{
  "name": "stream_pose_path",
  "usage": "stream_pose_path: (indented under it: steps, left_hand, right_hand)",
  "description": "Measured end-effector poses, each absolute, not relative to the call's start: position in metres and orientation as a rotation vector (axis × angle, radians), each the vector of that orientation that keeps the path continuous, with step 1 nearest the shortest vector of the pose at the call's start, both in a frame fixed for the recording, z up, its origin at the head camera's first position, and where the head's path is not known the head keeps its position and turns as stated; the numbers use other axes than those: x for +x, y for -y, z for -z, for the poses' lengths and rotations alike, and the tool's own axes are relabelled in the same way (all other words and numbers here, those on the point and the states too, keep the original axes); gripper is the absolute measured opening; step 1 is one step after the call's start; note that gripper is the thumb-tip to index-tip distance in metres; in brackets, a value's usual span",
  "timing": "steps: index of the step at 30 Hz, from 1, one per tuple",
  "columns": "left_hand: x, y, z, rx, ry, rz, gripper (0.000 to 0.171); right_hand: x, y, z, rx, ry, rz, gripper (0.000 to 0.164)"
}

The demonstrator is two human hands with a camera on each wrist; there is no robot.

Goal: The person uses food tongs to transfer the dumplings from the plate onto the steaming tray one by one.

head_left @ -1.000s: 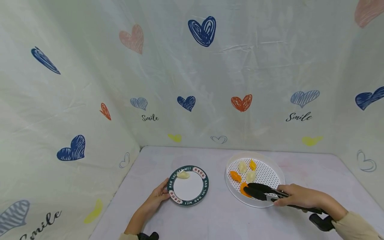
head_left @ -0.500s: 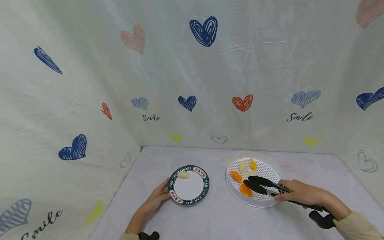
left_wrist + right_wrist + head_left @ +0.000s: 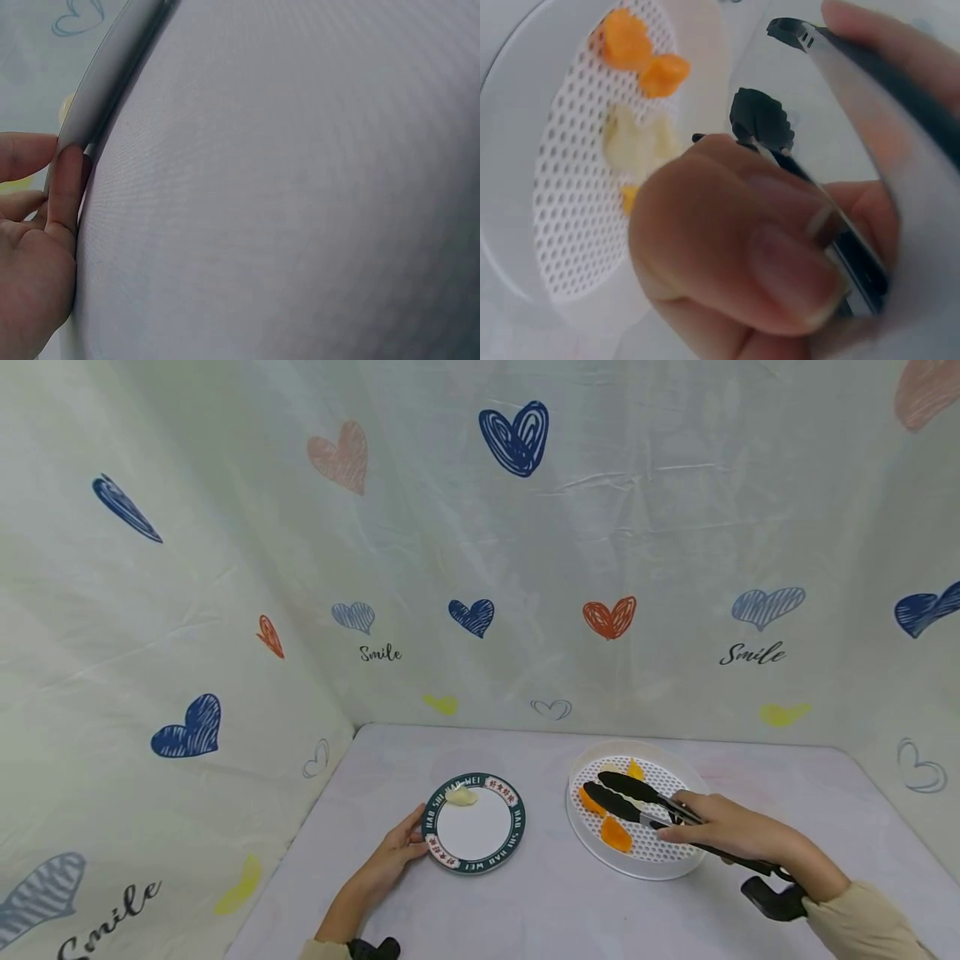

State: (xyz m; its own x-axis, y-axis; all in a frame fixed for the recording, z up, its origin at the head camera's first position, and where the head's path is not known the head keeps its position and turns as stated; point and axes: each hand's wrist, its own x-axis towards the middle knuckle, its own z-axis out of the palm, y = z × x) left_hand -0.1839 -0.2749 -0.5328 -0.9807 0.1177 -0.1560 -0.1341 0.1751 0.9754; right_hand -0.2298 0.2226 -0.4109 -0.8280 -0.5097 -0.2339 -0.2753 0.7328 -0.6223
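Observation:
My left hand (image 3: 386,860) pinches the left rim of a white plate (image 3: 472,839) with a dark green lettered border. A pale dumpling-shaped piece (image 3: 461,797) lies near the plate's upper edge. My right hand (image 3: 738,831) grips black-tipped tongs (image 3: 611,802), whose tips stand apart over a round white perforated tray (image 3: 575,827). In the right wrist view nothing shows between the tips. Orange pieces (image 3: 617,835) and pale pieces (image 3: 634,142) of similar shape lie on the tray. From the head, the tongs partly cover them.
Plate and tray stand side by side on a white-covered table (image 3: 540,910), with a gap between them. A pale curtain (image 3: 660,543) printed with hearts hangs behind the table and along its left side.
My right hand has moved the tongs up and left, from the front orange piece toward the pieces farther back. Left hand, plate and the piece on it stay as they were.

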Motion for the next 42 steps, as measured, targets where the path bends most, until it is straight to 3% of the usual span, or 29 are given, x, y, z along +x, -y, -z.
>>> stream_pose_path:
  steps: [11,25,30,42]
  left_hand:
    - [-0.183,0.274,0.531,-0.045,-2.259,-1.913,0.073]
    - [-0.183,0.274,0.532,-0.045,-2.252,-1.913,0.073]
    - [-0.182,0.275,0.53,-0.052,-2.237,-1.925,0.073]
    - [-0.183,0.275,0.53,-0.036,-2.209,-1.945,0.073]
  right_hand:
    - [-0.226,-0.18,0.408,-0.67,-2.511,0.92,0.087]
    - [-0.229,-0.125,0.416,-0.879,-2.482,1.023,0.068]
    - [-0.228,-0.106,0.421,-0.833,-2.474,1.042,0.082]
    - [-0.226,-0.066,0.442,-0.748,-2.48,1.06,0.087]
